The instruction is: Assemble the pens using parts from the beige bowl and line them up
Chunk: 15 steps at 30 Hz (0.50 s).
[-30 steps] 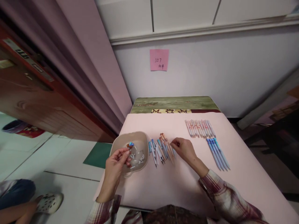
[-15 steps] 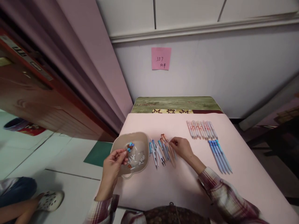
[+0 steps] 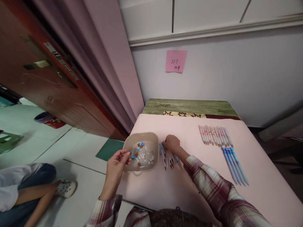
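Observation:
My left hand (image 3: pixel 118 160) is at the left rim of a beige basin (image 3: pixel 155 138), with thumb and forefinger pinched on a small blue plastic piece (image 3: pixel 133 157). Inside the basin lie small blue and brown pieces (image 3: pixel 140 145) and short white bits (image 3: pixel 142 156). My right hand (image 3: pixel 173 143) reaches over a pile of pen parts just right of the basin. Its fingers are bent together at the top of the slim pen refills (image 3: pixel 164 161); what they grip, if anything, is hidden. Pen barrels (image 3: pixel 176 159) show partly under that hand.
A row of clear pens with reddish prints (image 3: pixel 215 135) lies on the right of the pink tabletop (image 3: pixel 189 124). Several blue pens (image 3: pixel 235 165) lie below it. A brown door (image 3: pixel 78 94) stands left, and a seated person's leg and shoe (image 3: pixel 66 188) show on the floor.
My right hand has moved from the brown barrels on the pile's right side to the refills nearer the basin. My left hand stays at the basin. The view has turned slightly left.

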### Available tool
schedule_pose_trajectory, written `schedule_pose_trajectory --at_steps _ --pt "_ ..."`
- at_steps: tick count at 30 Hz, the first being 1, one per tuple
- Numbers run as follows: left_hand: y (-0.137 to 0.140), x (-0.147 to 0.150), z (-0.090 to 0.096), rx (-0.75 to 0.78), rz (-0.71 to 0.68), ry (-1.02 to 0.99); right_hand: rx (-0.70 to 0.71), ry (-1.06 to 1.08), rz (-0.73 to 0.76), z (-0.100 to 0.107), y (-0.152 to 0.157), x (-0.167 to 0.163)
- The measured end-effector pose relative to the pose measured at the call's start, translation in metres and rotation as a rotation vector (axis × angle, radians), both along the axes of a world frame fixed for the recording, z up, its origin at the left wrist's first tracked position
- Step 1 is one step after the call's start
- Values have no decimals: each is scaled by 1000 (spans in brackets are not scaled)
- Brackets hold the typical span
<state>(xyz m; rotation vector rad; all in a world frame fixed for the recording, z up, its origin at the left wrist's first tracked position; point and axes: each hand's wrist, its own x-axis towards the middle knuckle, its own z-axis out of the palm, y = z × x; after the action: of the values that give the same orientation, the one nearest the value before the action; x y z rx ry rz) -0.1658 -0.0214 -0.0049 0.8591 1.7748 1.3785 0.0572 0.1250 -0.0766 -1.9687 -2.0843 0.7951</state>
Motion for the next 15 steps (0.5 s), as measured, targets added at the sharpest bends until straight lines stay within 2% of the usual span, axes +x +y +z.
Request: schedule_pose_trajectory --at_steps 5,11,13,15 --pt "3 5 0 2 -39 2 -7 213 -94 8 -1 15" --pt "2 9 -1 -20 -57 7 -18 644 -204 14 -28 64" --pt "4 13 -3 -23 -66 6 -56 858 -276 12 -42 77" --pt "9 22 -4 -34 -101 -25 -142 1169 -367 11 -55 84"
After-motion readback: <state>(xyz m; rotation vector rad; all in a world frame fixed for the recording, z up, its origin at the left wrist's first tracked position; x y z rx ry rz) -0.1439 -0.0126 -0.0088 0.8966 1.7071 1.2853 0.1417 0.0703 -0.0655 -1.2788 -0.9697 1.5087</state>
